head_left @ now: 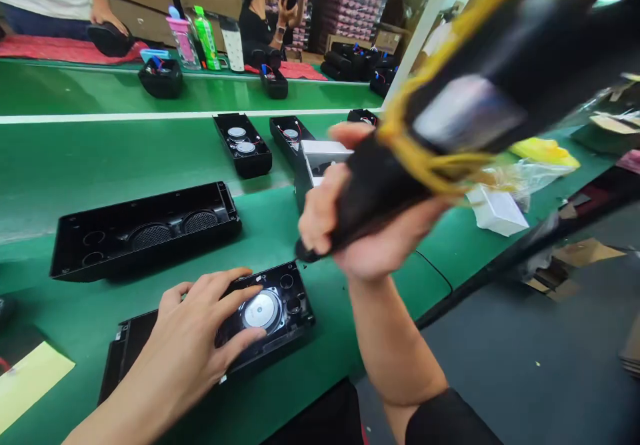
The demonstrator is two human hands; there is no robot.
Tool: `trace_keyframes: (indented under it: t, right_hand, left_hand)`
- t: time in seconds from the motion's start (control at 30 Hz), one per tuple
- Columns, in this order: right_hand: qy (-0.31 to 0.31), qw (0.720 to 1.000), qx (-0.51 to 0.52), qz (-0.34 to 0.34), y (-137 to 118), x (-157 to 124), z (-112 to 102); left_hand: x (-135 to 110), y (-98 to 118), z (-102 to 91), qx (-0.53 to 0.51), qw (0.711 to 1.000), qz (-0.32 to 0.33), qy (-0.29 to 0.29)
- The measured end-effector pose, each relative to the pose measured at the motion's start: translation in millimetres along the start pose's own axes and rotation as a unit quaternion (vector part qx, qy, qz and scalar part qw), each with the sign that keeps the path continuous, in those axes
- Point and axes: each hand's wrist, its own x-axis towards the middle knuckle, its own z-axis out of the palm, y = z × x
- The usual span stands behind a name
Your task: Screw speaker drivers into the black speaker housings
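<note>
Plainly, a grilled black shell [115,258] lies at centre left; your left hand [200,325] spreads over a speaker housing [275,348] at lower centre, beside its silver driver [261,310], though whether it grips you cannot tell. Rightward, your right hand [377,248] clasps a blurred black tool [380,178] at upper right.

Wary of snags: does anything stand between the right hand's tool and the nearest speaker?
In view, only the housing's far rim lies between the black tool in the right hand and that speaker, which the left hand flanks.
</note>
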Motion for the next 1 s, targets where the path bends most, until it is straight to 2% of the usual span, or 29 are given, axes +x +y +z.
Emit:
trace_keyframes:
  t: [0.07, 0.13, 0.2, 0.3, 0.5, 0.7, 1.0]
  right_hand:
    - [0.068, 0.991, -0.074, -0.090, -16.3, 12.7, -16.3]
    - [0.118, 0.973, -0.131, -0.151, -21.1, 24.1, -36.1]
    - [0.147, 0.959, -0.159, -0.185, -16.4, 32.2, -54.3]
    - [0.150, 0.956, -0.165, -0.192, -4.3, 37.1, -69.9]
    - [0.139, 0.960, -0.170, -0.174, 0.6, 31.8, -69.5]
    - [0.123, 0.963, -0.153, -0.185, -1.4, 30.7, -69.6]
    - [0.120, 0.962, -0.167, -0.179, -8.9, 36.1, -73.1]
  left_hand:
    - [-5.8, -3.4, -2.1, -0.016, 1.000, -0.009, 0.024]
    - [-13.6, -5.6, -5.8, -0.029, 0.998, -0.031, 0.057]
    - [-22.8, -6.4, -9.0, -0.036, 0.995, -0.052, 0.078]
    - [-37.4, -7.0, -10.5, -0.032, 0.995, -0.049, 0.083]
    - [-55.2, -5.9, -10.6, 0.017, 0.998, 0.024, 0.059]
    - [-53.0, 1.5, -15.0, -0.022, 0.998, 0.020, 0.055]
    - [-51.5, 0.5, -9.9, -0.021, 0.997, 0.029, 0.073]
